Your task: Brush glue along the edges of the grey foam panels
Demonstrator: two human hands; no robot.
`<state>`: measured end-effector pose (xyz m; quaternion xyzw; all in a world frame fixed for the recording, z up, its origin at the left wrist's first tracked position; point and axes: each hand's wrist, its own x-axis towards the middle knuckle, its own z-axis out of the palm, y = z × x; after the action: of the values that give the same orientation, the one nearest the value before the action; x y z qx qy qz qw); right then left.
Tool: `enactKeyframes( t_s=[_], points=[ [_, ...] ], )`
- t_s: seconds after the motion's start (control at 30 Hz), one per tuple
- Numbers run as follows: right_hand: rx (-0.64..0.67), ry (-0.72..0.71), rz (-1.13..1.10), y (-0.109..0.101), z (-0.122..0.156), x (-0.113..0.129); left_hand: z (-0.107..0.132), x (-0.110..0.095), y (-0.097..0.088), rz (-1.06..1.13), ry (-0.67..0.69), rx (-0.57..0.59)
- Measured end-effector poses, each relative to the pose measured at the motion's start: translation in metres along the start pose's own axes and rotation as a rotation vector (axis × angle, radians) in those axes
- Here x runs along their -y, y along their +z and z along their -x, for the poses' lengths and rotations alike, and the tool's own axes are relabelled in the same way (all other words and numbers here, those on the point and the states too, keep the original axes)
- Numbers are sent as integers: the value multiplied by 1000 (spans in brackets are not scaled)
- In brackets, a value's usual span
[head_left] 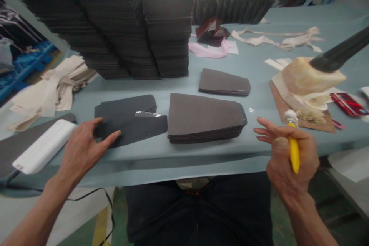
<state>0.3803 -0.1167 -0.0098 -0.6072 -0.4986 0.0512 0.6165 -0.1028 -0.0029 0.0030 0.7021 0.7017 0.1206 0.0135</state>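
My left hand (86, 142) rests at the left edge of a dark flat panel (127, 130), thumb and fingers apart. A shiny, wet-looking strip (148, 114) lies across the right part of that panel. Held in my right hand (296, 157) is a yellow-handled brush (294, 152), its whitish tip pointing up and away. Between the hands sits a stack of tapered grey-brown panels (204, 117), its left end touching or nearly touching the dark panel. Behind it lies a smaller pile of similar panels (225, 82).
Tall stacks of dark panels (167, 30) stand at the back left. Cream fabric strips (57, 84) and a white power strip (44, 146) lie at left. At right, a cream container (305, 78) with a thick black handle stands near a red phone-like object (348, 103).
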Motion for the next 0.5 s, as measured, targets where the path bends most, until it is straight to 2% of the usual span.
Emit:
enactKeyframes(
  t_s=[0.2,0.5],
  points=[
    [-2,37,13,2,1,-1,12,2,1,-52,-100,-5],
    [-13,67,14,2,4,-2,18,-12,-2,-48,-270,26]
  ],
)
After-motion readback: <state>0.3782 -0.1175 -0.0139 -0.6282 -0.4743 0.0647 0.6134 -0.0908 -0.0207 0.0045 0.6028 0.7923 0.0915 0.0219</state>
